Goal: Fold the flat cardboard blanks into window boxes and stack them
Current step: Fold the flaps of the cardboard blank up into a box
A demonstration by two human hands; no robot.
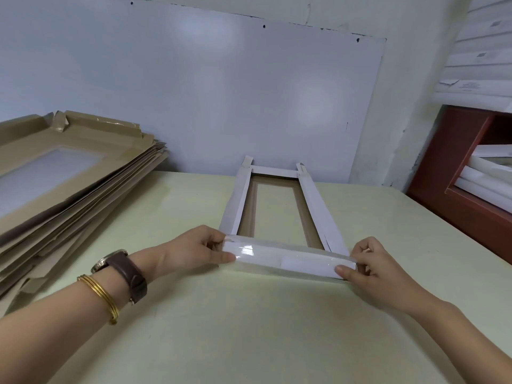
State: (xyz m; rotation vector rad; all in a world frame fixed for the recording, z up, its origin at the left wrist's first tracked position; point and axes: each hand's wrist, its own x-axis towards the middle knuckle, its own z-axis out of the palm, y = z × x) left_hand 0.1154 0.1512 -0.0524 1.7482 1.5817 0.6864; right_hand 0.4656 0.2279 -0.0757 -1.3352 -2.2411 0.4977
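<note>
On the counter (249,328), your left grip (194,250) and right grip (371,270) pinch the near flap (288,259) of the box (315,206). A stack of blanks (69,184) lies left.

Your L hand (198,249) and R hand (370,268) pinch the near flap (288,257) of a half-folded box (277,206) on the table (249,328); blank stack (69,178) at left, shelf (468,162) at right.
</note>
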